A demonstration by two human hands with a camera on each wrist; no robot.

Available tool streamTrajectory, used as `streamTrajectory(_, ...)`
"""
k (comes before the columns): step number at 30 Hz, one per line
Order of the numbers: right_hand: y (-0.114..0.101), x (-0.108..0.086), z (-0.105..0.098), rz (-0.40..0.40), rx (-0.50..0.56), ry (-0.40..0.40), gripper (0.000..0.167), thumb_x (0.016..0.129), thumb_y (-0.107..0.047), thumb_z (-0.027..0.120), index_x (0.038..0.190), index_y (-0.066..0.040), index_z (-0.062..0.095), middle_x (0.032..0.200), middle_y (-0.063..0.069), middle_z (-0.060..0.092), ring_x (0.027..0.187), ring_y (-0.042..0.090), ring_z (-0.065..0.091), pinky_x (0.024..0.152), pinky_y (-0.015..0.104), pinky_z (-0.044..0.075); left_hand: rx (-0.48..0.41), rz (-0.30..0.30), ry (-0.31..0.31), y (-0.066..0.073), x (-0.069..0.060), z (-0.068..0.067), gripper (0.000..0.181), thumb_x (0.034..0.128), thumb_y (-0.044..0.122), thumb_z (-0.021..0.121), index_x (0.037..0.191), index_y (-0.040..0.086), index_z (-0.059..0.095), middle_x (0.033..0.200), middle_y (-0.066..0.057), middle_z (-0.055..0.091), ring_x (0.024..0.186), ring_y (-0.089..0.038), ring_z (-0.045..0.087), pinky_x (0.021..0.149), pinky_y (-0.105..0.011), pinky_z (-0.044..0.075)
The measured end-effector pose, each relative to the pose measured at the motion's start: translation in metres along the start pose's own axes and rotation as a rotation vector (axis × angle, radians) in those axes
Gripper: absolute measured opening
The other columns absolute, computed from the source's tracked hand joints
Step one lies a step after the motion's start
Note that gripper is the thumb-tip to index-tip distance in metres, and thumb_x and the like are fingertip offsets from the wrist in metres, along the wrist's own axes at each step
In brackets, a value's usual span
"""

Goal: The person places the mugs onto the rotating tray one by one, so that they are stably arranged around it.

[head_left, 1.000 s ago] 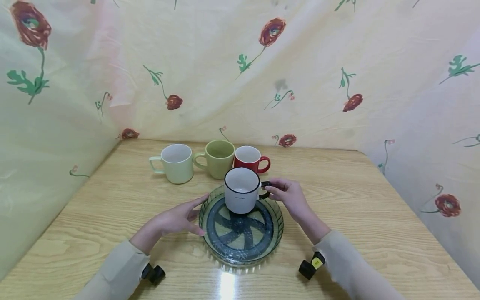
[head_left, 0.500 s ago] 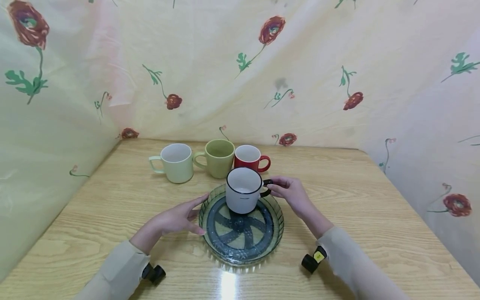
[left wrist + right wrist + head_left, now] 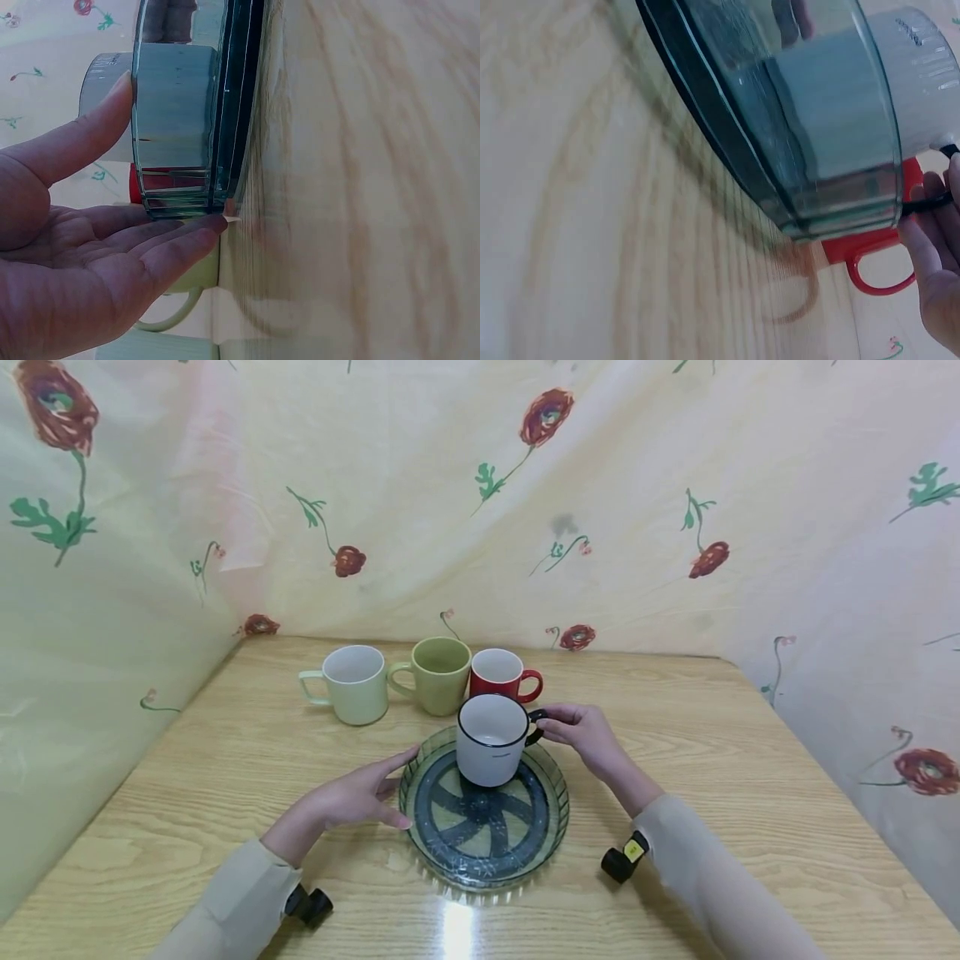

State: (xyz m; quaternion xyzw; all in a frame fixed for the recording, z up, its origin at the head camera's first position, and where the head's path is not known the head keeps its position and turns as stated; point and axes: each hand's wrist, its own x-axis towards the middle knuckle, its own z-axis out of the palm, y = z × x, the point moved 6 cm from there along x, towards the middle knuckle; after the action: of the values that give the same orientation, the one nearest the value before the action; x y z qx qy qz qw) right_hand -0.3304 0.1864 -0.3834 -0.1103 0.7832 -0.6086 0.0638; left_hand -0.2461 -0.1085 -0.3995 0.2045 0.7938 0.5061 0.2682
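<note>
A white mug with a black rim [image 3: 491,752] stands upright in the back part of a round, clear glass dish [image 3: 480,866] with a dark pinwheel pattern at its base. My right hand [image 3: 585,735] pinches the mug's black handle between thumb and fingers, seen also in the right wrist view, where the hand [image 3: 939,255] is partly cut off. At the dish's left side lies my left hand [image 3: 352,797], thumb and fingers spread along the glass wall. In the left wrist view that hand [image 3: 97,247] has fairly straight fingers at the dish's side.
Behind the dish stand a pale mint mug [image 3: 358,692], a green mug [image 3: 441,681] and a red mug [image 3: 487,681] in a row. The red one is partly hidden by the white mug. The wooden table [image 3: 712,752] meets a flowered cloth [image 3: 622,527] at the back.
The white mug has shifted slightly right inside the dish and turned a little, its handle swinging toward the back with my right hand. My left hand has stayed at the dish.
</note>
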Motion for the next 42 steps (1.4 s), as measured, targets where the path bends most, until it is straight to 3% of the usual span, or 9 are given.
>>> streamTrajectory(6, 0.0, 0.003, -0.002, -0.007, 0.015, -0.044, 0.041, 0.094, -0.006, 0.061, 0.127, 0.016, 0.053, 0.1, -0.007, 0.072, 0.094, 0.007, 0.07, 0.085, 0.023, 0.057, 0.012, 0.002, -0.004, 0.003, -0.001, 0.0, 0.102, 0.081, 0.002, 0.074, 0.156, 0.005, 0.005, 0.161, -0.025, 0.001, 0.142, -0.052, 0.02, 0.116, -0.056, 0.029)
streamTrajectory(9, -0.002, 0.004, -0.003, -0.007, -0.067, -0.067, 0.043, 0.093, -0.012, 0.064, 0.128, 0.011, 0.055, 0.109, 0.003, 0.073, 0.098, 0.009, 0.069, 0.091, 0.027, 0.056, 0.019, -0.001, -0.001, 0.005, -0.002, 0.001, 0.102, 0.081, 0.002, 0.074, 0.156, 0.006, 0.005, 0.161, -0.026, 0.001, 0.142, -0.052, 0.021, 0.115, -0.056, 0.03)
streamTrajectory(14, -0.005, 0.008, -0.006, 0.001, -0.244, -0.146, 0.045, 0.091, -0.019, 0.067, 0.132, -0.001, 0.058, 0.13, 0.015, 0.063, 0.117, 0.024, 0.063, 0.104, 0.042, 0.05, 0.021, 0.007, -0.001, 0.004, -0.003, 0.0, 0.102, 0.0812, 0.005, 0.075, 0.156, 0.006, 0.006, 0.161, -0.026, 0.002, 0.141, -0.053, 0.021, 0.115, -0.056, 0.029)
streamTrajectory(20, -0.004, 0.014, -0.017, 0.028, -0.314, -0.237, 0.048, 0.091, -0.014, 0.067, 0.136, -0.002, 0.055, 0.137, 0.019, 0.058, 0.129, 0.036, 0.053, 0.104, 0.048, 0.048, 0.037, 0.026, -0.014, 0.004, -0.003, 0.001, 0.104, 0.0808, 0.012, 0.076, 0.156, 0.006, 0.005, 0.16, -0.028, 0.002, 0.14, -0.054, 0.021, 0.114, -0.055, 0.032)
streamTrajectory(23, -0.004, 0.018, -0.024, 0.031, -0.332, -0.194, 0.046, 0.092, -0.015, 0.066, 0.134, -0.001, 0.055, 0.135, 0.019, 0.059, 0.127, 0.035, 0.055, 0.105, 0.048, 0.047, 0.027, 0.017, -0.01, 0.004, -0.002, 0.001, 0.103, 0.0809, 0.009, 0.076, 0.156, 0.007, 0.005, 0.16, -0.027, 0.001, 0.141, -0.053, 0.021, 0.115, -0.055, 0.03)
streamTrajectory(29, -0.002, 0.029, -0.035, 0.055, -0.335, -0.022, 0.044, 0.096, -0.016, 0.061, 0.136, 0.001, 0.053, 0.137, 0.022, 0.056, 0.128, 0.035, 0.054, 0.111, 0.05, 0.04, 0.01, -0.007, 0.008, 0.004, -0.001, 0.001, 0.102, 0.0808, 0.002, 0.074, 0.156, 0.007, 0.006, 0.161, -0.025, 0.002, 0.142, -0.051, 0.021, 0.116, -0.056, 0.029)
streamTrajectory(35, -0.001, 0.037, -0.039, 0.068, -0.332, 0.145, 0.048, 0.096, -0.018, 0.062, 0.138, 0.0, 0.05, 0.139, 0.021, 0.055, 0.128, 0.034, 0.054, 0.109, 0.046, 0.044, 0.008, -0.015, 0.018, 0.0, -0.001, 0.001, 0.102, 0.0801, 0.002, 0.075, 0.156, 0.008, 0.007, 0.161, -0.025, 0.003, 0.142, -0.052, 0.022, 0.115, -0.056, 0.03)
streamTrajectory(38, 0.0, 0.04, -0.04, 0.084, -0.302, 0.195, 0.049, 0.096, -0.017, 0.061, 0.14, 0.0, 0.049, 0.14, 0.02, 0.054, 0.13, 0.033, 0.052, 0.109, 0.045, 0.044, 0.009, -0.013, 0.017, 0.001, -0.001, 0.001, 0.102, 0.0801, 0.002, 0.075, 0.156, 0.008, 0.007, 0.161, -0.025, 0.003, 0.142, -0.052, 0.022, 0.115, -0.056, 0.031)
streamTrajectory(42, 0.002, 0.045, -0.037, 0.099, -0.278, 0.206, 0.048, 0.096, -0.017, 0.06, 0.14, -0.001, 0.048, 0.142, 0.02, 0.052, 0.132, 0.033, 0.05, 0.11, 0.045, 0.043, 0.015, -0.003, 0.016, 0.001, -0.002, 0.001, 0.102, 0.0801, 0.002, 0.075, 0.156, 0.007, 0.007, 0.161, -0.026, 0.003, 0.142, -0.052, 0.023, 0.114, -0.056, 0.031)
